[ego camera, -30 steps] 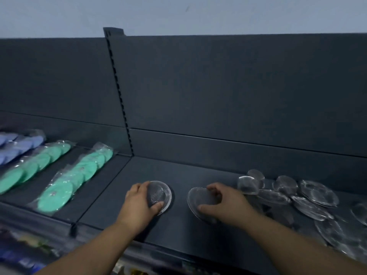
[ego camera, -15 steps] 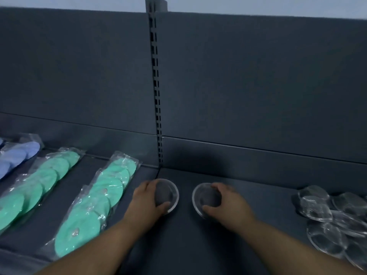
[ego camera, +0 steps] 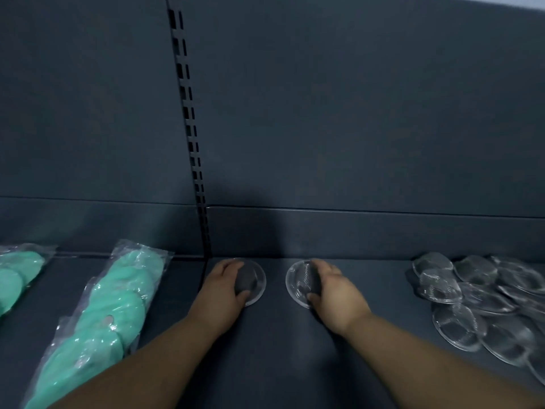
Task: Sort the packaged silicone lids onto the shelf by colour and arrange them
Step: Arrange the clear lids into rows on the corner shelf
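Clear left lid (ego camera: 257,278) gripped under left hand (ego camera: 220,294); clear right lid (ego camera: 298,281) gripped under right hand (ego camera: 334,293), on shelf (ego camera: 277,352).

Dark grey shelf (ego camera: 274,364), two bays split by a slotted upright (ego camera: 188,119). Left bay: near bag of green lids (ego camera: 109,314) lies flat beside the upright, far bag of green lids (ego camera: 14,278) at the left edge, partly out of view. Right bay: left clear lid (ego camera: 256,280) and right clear lid (ego camera: 299,281) side by side near the back wall, overlapping pile of clear lids (ego camera: 483,302) well apart to their right.
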